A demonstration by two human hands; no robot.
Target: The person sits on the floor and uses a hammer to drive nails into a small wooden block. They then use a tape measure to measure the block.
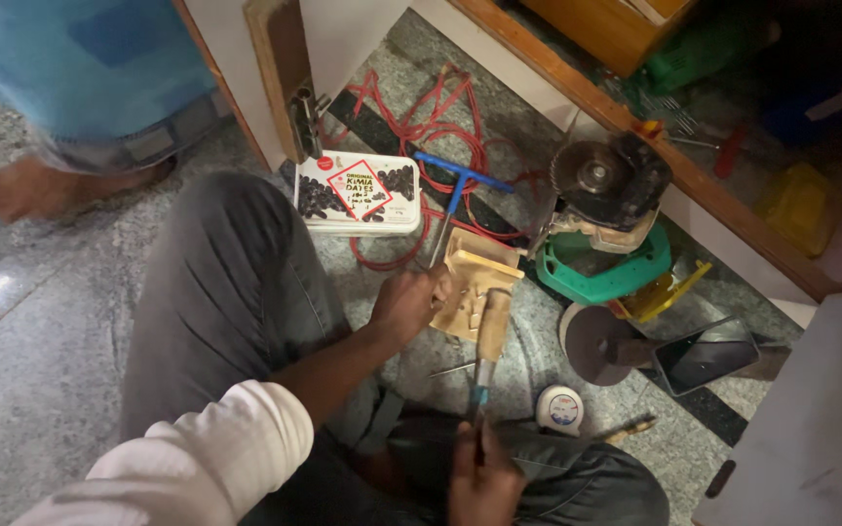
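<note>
Your left hand [406,304] clamps the stiff, light wooden block [475,284]; your right hand [481,477] grips the chisel [487,353] by its handle.

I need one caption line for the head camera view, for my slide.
Seated on a stone floor, left hand steadies a wooden block while right hand holds a chisel on it.
</note>
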